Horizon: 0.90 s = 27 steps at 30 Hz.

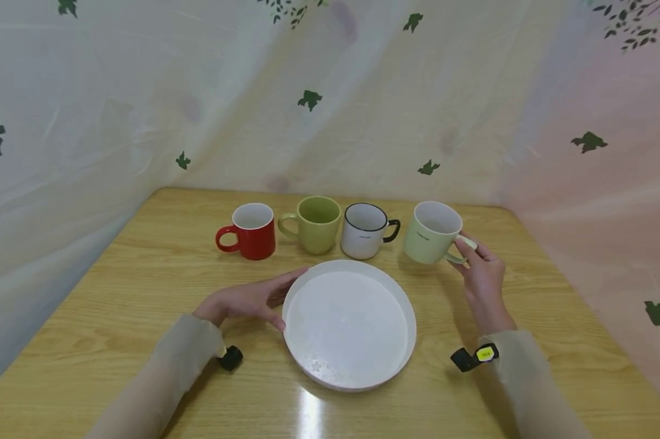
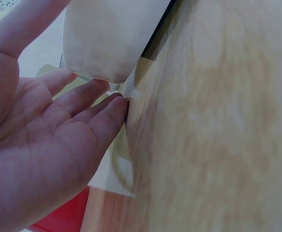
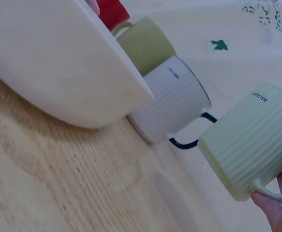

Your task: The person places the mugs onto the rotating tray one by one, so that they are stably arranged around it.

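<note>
My right hand (image 1: pixel 480 271) pinches the handle of a pale green ribbed mug (image 1: pixel 431 235), which is tilted slightly and held just above the table. In the right wrist view, dark lettering shows on that mug (image 3: pixel 249 140). A round white tray (image 1: pixel 349 326) with a low wall lies in front of me. My left hand (image 1: pixel 250 302) touches the tray's left side, thumb and fingers spread along its wall. The left wrist view shows the palm (image 2: pixel 49 130) with fairly straight fingers against the tray's outer wall (image 2: pixel 107 38).
Behind the tray, a red mug (image 1: pixel 257 238), an olive green mug (image 1: pixel 319 228) and a white mug (image 1: pixel 361 238) with a black rim and handle stand in a row on the wooden table (image 1: pixel 143 292). A leaf-patterned cloth (image 1: pixel 363 140) hangs behind the table.
</note>
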Motion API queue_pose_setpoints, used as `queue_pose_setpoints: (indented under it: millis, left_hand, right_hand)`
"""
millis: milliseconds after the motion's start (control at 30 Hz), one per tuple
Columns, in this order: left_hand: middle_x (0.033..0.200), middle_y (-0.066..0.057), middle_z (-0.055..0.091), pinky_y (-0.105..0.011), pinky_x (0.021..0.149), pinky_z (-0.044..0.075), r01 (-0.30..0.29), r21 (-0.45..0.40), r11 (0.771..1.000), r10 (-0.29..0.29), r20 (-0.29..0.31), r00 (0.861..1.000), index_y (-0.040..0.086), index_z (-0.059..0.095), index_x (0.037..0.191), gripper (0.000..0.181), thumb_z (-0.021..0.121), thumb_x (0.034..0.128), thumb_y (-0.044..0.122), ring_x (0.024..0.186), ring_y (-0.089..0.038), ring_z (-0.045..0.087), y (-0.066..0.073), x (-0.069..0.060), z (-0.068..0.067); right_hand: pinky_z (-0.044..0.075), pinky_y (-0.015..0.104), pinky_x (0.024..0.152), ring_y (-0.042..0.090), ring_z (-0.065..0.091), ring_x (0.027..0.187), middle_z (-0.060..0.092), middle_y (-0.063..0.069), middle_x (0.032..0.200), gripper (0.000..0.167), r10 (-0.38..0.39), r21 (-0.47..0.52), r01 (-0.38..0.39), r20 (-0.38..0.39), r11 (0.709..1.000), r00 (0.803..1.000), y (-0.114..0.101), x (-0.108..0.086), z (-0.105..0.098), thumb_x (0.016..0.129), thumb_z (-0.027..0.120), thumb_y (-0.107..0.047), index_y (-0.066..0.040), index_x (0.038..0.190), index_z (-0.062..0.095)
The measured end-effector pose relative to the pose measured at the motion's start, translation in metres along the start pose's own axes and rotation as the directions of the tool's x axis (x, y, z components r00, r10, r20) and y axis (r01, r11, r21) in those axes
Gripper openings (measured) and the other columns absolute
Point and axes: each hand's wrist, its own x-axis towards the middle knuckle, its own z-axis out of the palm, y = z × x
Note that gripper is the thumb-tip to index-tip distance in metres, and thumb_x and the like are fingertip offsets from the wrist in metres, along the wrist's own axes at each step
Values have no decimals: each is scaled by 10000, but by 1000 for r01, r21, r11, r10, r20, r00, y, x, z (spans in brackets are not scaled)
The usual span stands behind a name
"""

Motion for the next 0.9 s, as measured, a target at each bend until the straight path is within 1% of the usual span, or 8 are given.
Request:
queue_pose_setpoints:
  millis: [200,367,533,733,900]
  left_hand:
    - [1650,6,50,-462,1243,134,10,1,1000,-10,-14,1000,246,42,1571,1095,793,783,123,1529,-242,40,1,-2,0]
    - [1649,-2,54,-460,1241,140,-2,-8,1000,2,-9,1000,233,44,1572,1092,790,784,109,1528,-247,44,1,0,0]
    - [1650,-6,54,-465,1242,134,-11,-15,1000,11,-3,1000,229,48,1572,1088,789,785,105,1528,-251,41,1,1,1]
    - [1650,-12,51,-472,1241,137,-5,-9,1000,5,-5,1000,238,40,1572,1093,789,786,113,1527,-260,47,1,0,1]
    - [1650,-9,49,-467,1240,140,-4,-10,1000,3,-5,1000,243,38,1572,1099,791,782,113,1528,-258,47,1,0,1]
  right_hand:
    - [615,264,687,77,669,876,724,-17,939,108,-26,17,25,63,1000,998,-3,-16,5,854,707,-33,-83,928,769]
    - [615,263,695,79,679,869,719,-6,923,140,-39,34,36,105,999,994,-4,-29,9,891,652,-7,-87,893,767]
    - [614,260,716,76,682,872,719,-4,941,180,-54,37,49,162,998,985,-3,-41,14,914,617,3,-91,905,770]
    - [613,264,734,66,686,899,726,-16,940,244,-38,44,29,234,999,972,3,-51,20,938,568,20,-105,902,775]
    - [609,247,741,51,676,910,722,-49,964,273,-18,-6,21,280,1000,960,11,-56,23,948,555,16,-136,895,776]
